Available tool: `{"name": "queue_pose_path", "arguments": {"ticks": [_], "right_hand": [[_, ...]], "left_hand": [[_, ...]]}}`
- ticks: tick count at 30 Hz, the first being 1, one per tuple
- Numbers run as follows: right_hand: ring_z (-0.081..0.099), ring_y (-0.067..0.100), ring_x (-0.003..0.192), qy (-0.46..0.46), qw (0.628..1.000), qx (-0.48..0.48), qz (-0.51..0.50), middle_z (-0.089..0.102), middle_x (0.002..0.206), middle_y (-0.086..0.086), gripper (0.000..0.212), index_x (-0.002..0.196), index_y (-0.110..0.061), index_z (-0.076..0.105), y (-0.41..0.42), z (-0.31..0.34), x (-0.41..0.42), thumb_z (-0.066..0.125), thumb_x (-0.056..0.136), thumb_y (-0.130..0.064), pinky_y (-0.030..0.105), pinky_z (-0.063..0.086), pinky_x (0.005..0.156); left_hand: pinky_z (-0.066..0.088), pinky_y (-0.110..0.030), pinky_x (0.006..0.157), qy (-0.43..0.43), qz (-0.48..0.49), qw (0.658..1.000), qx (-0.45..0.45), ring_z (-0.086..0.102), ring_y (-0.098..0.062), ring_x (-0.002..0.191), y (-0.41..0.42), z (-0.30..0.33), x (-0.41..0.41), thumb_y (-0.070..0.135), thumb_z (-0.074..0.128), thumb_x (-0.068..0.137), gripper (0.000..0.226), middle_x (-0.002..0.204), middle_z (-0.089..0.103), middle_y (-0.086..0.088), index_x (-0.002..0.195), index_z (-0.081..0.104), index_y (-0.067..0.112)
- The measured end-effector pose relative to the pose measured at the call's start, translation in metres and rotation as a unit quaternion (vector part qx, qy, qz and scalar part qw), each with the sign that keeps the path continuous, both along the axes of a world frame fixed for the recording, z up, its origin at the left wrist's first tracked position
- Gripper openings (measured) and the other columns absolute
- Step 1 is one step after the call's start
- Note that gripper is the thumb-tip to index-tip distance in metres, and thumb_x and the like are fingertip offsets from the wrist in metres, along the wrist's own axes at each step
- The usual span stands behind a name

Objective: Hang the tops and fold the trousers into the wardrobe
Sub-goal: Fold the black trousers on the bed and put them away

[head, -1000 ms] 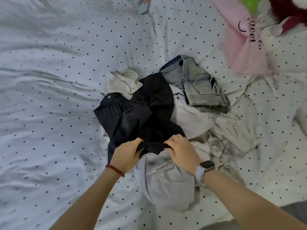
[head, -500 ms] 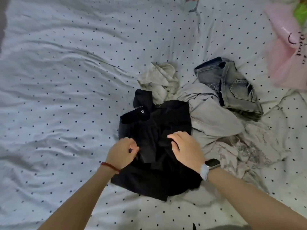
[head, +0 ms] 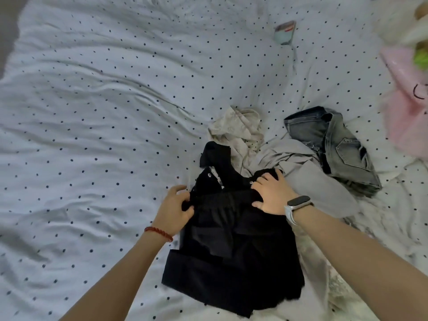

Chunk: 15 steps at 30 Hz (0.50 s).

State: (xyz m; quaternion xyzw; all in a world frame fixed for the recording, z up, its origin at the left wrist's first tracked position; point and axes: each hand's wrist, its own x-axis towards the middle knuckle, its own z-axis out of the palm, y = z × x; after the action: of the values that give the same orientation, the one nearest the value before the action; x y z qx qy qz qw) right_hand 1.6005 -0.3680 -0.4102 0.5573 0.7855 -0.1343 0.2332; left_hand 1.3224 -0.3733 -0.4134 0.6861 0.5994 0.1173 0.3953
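— What do I have under the hands right now?

— A crumpled black pair of trousers [head: 231, 249] with snap buttons, lying on the white bedsheet with dark dots [head: 92, 112], low and centre in my view. Its waistband end points away from me.

— And the hands?

— My left hand [head: 174, 209], red bead bracelet [head: 158, 233] at the wrist, curls its fingers round the left edge of the waistband and pinches it. My right hand [head: 272, 195], white-strapped watch [head: 297, 206] on the wrist, lies on the right side of the waistband, fingers bent into the cloth, thumb underneath: it grips too. Both forearms reach in from the bottom.

— Around it?

— A pale grey garment [head: 308, 179] touches the trousers' right side, a cream top [head: 240, 130] just beyond them, folded washed-blue denim [head: 335, 144] farther right, a phone [head: 285, 31] far up the bed.
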Motion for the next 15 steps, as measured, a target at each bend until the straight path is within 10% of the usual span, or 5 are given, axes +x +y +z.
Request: {"name": "queue_pose_path", "arguments": {"ticks": [4, 10, 15], "right_hand": [[0.019, 0.036, 0.139, 0.084, 0.994, 0.059, -0.039, 0.036, 0.142, 0.009, 0.037, 0.105, -0.013, 0.066, -0.024, 0.028, 0.019, 0.063, 0.082, -0.042, 0.051, 0.016, 0.110], [0.012, 0.030, 0.142, 0.116, 0.982, -0.077, -0.127, -0.008, 0.157, 0.003, 0.049, 0.121, -0.020, 0.055, -0.060, 0.079, 0.024, 0.059, 0.084, -0.051, 0.036, 0.029, 0.110], [0.005, 0.033, 0.143, 0.105, 0.984, -0.037, -0.139, 0.007, 0.156, 0.009, 0.048, 0.125, -0.022, 0.052, -0.099, 0.115, 0.010, 0.058, 0.085, -0.048, 0.042, 0.030, 0.108]], "left_hand": [[0.035, -0.015, 0.053, -0.059, 0.011, 0.998, 0.009, 0.037, -0.007, 0.050, -0.029, 0.031, -0.014, -0.007, 0.058, 0.080, 0.049, 0.055, 0.037, 0.006, 0.060, 0.034, 0.032], [0.037, -0.017, 0.050, -0.109, 0.045, 0.991, 0.067, 0.045, -0.009, 0.050, -0.075, 0.095, -0.027, -0.012, 0.045, 0.087, 0.069, 0.074, 0.059, 0.006, 0.077, 0.036, 0.055], [0.043, -0.004, 0.070, -0.110, 0.139, 0.970, 0.164, 0.059, 0.008, 0.080, -0.151, 0.156, -0.031, -0.017, 0.040, 0.087, 0.069, 0.091, 0.061, 0.018, 0.083, 0.055, 0.051]]}}
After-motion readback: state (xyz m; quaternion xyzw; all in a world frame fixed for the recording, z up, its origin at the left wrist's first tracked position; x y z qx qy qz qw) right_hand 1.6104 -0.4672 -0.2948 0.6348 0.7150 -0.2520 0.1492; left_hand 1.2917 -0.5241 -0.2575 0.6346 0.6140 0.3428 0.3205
